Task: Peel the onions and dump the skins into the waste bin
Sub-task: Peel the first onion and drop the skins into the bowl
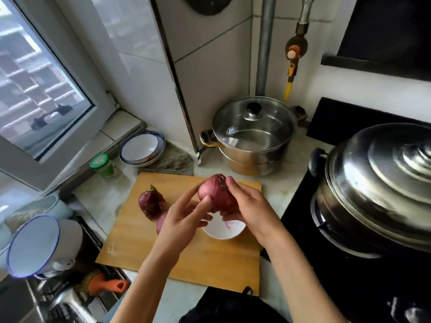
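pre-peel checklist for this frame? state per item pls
1. Held onion secure in both hands: ok. Left hand and right hand both have a grip on it.
2. Bowl under the onion to catch skins: ok, directly below on the board.
3. Skin started: cannot tell; the top looks frayed, and a purple scrap lies in the bowl.
4. Other onions stable: ok for the dark onion on the board; a second one is mostly hidden by the left hand.
5. Waste bin located: cannot tell, none in view.
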Demonstrator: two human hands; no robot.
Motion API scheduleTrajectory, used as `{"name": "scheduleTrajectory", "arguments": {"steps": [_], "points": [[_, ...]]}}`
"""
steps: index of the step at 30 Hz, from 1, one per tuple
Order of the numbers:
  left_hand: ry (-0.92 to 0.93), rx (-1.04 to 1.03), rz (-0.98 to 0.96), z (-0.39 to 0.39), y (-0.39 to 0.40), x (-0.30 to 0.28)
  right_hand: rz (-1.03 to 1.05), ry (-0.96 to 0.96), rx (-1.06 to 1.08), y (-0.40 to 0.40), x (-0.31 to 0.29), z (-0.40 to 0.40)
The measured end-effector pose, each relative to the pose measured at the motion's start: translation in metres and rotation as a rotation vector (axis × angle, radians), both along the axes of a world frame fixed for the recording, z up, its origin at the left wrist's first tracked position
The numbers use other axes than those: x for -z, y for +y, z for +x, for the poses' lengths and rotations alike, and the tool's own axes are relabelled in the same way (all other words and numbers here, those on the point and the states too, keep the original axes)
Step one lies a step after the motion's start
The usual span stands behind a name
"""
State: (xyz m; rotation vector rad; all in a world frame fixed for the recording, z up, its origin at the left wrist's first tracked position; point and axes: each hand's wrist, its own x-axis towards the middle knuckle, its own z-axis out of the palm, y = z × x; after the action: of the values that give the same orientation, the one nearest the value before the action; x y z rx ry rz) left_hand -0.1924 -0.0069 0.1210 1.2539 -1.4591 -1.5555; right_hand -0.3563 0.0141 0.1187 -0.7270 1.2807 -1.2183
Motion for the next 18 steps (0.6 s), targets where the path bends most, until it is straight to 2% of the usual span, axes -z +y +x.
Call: {"name": "scheduleTrajectory", "arguments": {"steps": [3, 7, 13, 18], "points": [[-0.043, 0.004, 0.007, 0.004, -0.008, 0.007, 0.0, 0.09, -0.031, 0.001, 0.01, 0.0], [0.058, -0.051, 0.136, 0.001, -0.025, 0.009, -0.125, 0.222, -0.108, 0.004, 0.014, -0.001], [0.121, -0.059, 0.183, -0.01, -0.03, 0.019, -0.189, 0.474, 0.002, 0.009, 0.028, 0.0], [0.143, 0.018, 0.152, -0.01, -0.032, 0.023, -0.225, 0.443, 0.105, 0.005, 0.037, 0.008]]}}
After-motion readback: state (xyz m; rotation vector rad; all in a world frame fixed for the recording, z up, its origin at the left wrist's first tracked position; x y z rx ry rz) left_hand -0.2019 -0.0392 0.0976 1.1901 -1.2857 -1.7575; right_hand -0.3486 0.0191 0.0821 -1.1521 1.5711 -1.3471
